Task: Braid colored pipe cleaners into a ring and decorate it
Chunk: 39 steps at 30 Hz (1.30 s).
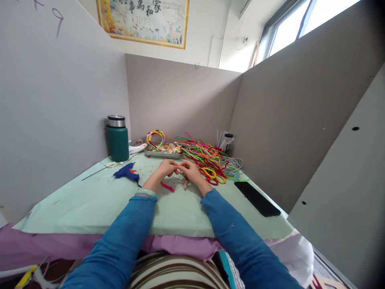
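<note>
My left hand (166, 169) and my right hand (190, 171) meet above the middle of the table, fingertips pinched together. Between them shows a bit of orange pipe cleaner (179, 165); most of it is hidden by my fingers. A red-pink pipe cleaner end (167, 186) sticks out below my left hand. Under my right hand a dull pink end (185, 184) points down; I cannot tell whether these ends join the held piece. To the right of my right hand lie yellow and red pipe cleaner loops (214, 175).
Left of my hands lies a blue glue gun (127, 171), with a green bottle (118, 140) behind it. At the back stand a metal tray (159, 154) of small pieces, a multicoloured ring (155, 139) and a pipe cleaner heap (201, 150). A black phone-like slab (257, 198) lies right. Partitions surround the table.
</note>
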Available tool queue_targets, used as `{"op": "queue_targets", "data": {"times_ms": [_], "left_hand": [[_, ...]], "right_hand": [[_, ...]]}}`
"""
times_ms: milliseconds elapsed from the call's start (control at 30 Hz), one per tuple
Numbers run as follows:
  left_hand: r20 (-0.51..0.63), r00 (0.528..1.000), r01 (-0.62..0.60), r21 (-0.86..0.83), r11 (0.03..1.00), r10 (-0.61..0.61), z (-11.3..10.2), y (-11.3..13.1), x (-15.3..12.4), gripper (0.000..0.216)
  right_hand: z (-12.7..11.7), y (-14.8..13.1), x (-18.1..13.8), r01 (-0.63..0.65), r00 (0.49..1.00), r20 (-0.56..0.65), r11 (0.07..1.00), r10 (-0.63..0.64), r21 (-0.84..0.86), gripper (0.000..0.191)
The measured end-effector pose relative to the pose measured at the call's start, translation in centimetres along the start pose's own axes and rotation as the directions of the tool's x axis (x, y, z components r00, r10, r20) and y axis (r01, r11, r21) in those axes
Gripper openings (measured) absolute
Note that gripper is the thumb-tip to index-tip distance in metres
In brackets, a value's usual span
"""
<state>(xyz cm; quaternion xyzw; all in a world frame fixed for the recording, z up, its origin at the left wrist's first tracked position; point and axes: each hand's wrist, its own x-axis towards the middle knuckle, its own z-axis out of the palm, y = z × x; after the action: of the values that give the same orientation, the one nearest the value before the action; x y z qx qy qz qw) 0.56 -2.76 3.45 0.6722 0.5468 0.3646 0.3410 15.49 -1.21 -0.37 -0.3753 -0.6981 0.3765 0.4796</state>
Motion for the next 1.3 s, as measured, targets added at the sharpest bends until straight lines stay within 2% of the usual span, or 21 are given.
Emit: {"op": "queue_targets", "data": {"times_ms": [200,367,533,700,900,1067,1167,1300], "left_hand": [[0.104,0.994,0.040,-0.074,0.996,-0.033,-0.1,0.4,-0.5,0.012],[0.170,0.985,0.001,-0.058,0.998,0.009,-0.1,0.2,-0.4,0.014],[0.228,0.972,-0.058,-0.029,0.998,0.063,0.1,-0.7,0.3,0.017],[0.185,0.976,-0.130,0.082,0.988,0.114,0.5,-1.6,1.1,0.020],[0.206,0.963,-0.203,0.128,0.971,0.174,0.7,-1.5,1.0,0.021],[0.199,0.968,-0.168,0.056,0.984,0.154,0.5,-1.3,0.9,0.025],[0.187,0.977,-0.106,-0.006,0.994,0.105,0.4,-1.1,0.7,0.028],[0.229,0.972,-0.031,-0.089,0.996,0.051,0.3,-0.9,0.5,0.034]], "right_hand": [[-0.2,0.1,0.2,0.059,0.994,-0.092,0.995,-0.066,-0.079,0.023],[-0.1,-0.1,-0.1,0.046,0.997,-0.057,0.998,-0.049,-0.043,0.025],[-0.2,0.1,0.0,0.057,0.994,-0.090,0.994,-0.066,-0.093,0.026],[-0.4,0.6,0.5,0.033,0.988,-0.146,0.983,-0.059,-0.179,0.025],[-0.6,1.2,1.2,-0.084,0.983,-0.172,0.984,0.057,-0.157,0.025],[-0.7,1.1,1.2,-0.020,0.983,-0.186,0.996,0.004,-0.085,0.027],[-0.7,0.8,1.0,0.050,0.981,-0.189,0.998,-0.054,-0.028,0.030],[-0.7,0.5,0.9,0.094,0.978,-0.185,0.996,-0.091,0.007,0.034]]}}
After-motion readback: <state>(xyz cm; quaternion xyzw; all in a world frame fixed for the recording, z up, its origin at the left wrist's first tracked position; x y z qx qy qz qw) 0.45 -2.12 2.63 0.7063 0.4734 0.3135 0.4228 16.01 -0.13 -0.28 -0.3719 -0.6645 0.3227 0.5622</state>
